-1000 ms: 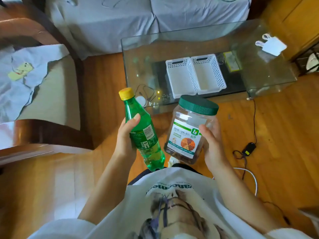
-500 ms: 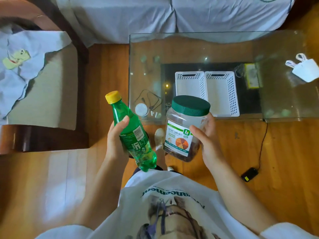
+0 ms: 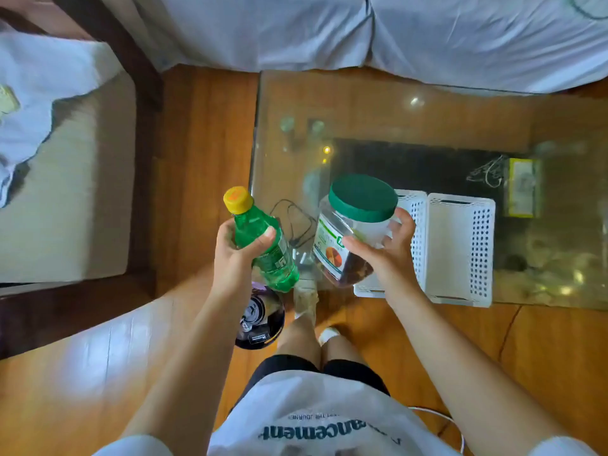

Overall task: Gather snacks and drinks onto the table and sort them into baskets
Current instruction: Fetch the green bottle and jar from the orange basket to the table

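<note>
My left hand (image 3: 237,255) grips a green soda bottle (image 3: 263,245) with a yellow cap, tilted, at the left edge of the glass table (image 3: 378,106). My right hand (image 3: 385,255) holds a clear snack jar (image 3: 348,235) with a dark green lid, over the table's near edge. Two white perforated baskets stand side by side on the table: the right basket (image 3: 460,248) is in full view, the left basket (image 3: 416,225) is mostly hidden behind the jar and my right hand.
A sofa under a pale sheet (image 3: 362,31) runs behind the table. An armchair (image 3: 65,192) stands to the left. A dark round device (image 3: 260,319) sits on the wooden floor by my feet. A yellow packet (image 3: 523,189) and cables lie under the glass.
I have stepped closer to the table. Both hands have carried the bottle and the jar forward, over the table's near edge beside the baskets.
</note>
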Motion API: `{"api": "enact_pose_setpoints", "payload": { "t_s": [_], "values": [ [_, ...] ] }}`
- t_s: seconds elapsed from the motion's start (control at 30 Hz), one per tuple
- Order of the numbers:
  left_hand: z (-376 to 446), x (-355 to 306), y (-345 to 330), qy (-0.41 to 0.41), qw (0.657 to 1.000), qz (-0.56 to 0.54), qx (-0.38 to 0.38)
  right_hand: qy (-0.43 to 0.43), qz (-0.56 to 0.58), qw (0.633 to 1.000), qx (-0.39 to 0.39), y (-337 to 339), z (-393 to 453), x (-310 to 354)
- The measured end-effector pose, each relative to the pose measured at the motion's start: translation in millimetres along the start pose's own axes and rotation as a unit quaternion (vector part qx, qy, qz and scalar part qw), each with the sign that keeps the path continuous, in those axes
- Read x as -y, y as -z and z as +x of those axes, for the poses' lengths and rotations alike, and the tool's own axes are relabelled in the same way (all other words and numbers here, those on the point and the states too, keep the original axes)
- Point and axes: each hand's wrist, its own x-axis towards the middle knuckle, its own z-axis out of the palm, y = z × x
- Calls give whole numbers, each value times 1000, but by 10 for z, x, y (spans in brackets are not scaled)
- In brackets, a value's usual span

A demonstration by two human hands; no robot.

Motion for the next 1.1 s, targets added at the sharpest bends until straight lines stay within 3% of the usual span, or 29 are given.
{"api": "enact_pose_setpoints", "payload": {
  "t_s": [0.2,0.47,0.73,0.9,1.1],
  "values": [
    [735,191,-186,-22,999,46,19,9,-23,998,-60,-375,794,-285],
    [1316,541,-301,-8,996,77,40,-7,-35,996,-80,-613,1405,-755],
    [1338,643,-291,-3,990,124,60,-43,-30,997,-60,-568,1442,-1062],
    [1295,669,-249,-5,984,165,71,-41,-110,992,-42,-488,1331,-1253],
    [1254,661,-276,16,982,180,60,-62,-129,989,-35,-416,1230,-1386]
  ]
}}
